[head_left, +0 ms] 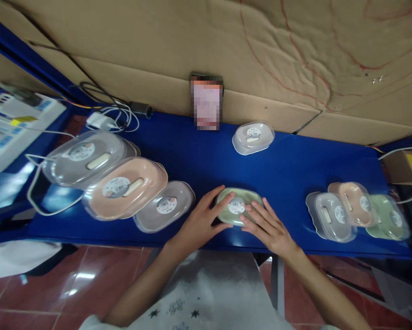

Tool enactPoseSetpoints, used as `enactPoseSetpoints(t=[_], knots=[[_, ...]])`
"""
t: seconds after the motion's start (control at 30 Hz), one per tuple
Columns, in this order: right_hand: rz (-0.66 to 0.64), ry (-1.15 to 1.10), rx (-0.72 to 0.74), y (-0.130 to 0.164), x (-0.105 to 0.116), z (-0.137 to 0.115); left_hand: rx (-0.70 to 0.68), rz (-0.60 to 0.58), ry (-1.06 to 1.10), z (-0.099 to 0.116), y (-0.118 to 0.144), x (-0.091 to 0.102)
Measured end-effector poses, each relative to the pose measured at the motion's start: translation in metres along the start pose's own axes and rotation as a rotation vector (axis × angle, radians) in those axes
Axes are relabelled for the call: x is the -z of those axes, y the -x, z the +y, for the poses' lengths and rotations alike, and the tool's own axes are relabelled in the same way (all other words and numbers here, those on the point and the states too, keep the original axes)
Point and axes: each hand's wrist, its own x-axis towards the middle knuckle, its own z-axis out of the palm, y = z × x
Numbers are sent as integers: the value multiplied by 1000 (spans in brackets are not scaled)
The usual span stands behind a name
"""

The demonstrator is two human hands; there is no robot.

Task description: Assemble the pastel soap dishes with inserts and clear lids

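Note:
A green oval plastic box [220, 207] with a clear lid and a round printed label lies at the table's front edge, between my hands. My left hand [206, 213] grips its left end, thumb at the near edge and fingers over the lid and far side. Across the right end lies my right hand [266, 227], its fingers spread on the lid and at the edges. My fingers hide part of the lid. Left of my left hand sits a grey lidded box [151, 213], overlapped by a peach one [147, 174] and a larger grey one [64, 162].
On the right of the blue table [199, 160] are a grey box [333, 229], a peach box [355, 190] and a green box [381, 206]. A pale box [266, 137] stands at the back, near a blurred-out upright item [206, 103]. White cables [126, 117] lie back left.

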Motion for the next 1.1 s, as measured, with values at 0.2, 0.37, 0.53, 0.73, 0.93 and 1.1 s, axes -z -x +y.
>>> enactPoseSetpoints(t=[0.2,0.37,0.53,0.73,0.93,1.1], knots=[[10,-114,-128,1,-3,6,-8,-42,-13,0,-3,8],[21,-297,-268,-2,-5,15,3,-91,-13,2,-12,17],[68,-322,-320,1,-2,16,23,-81,118,9,-18,17],[85,-306,-335,6,3,16,45,-63,184,15,-19,9],[188,-309,-299,5,4,17,26,-53,192,15,-22,7],[173,-308,-289,7,3,18,10,-43,136,12,-21,6]])
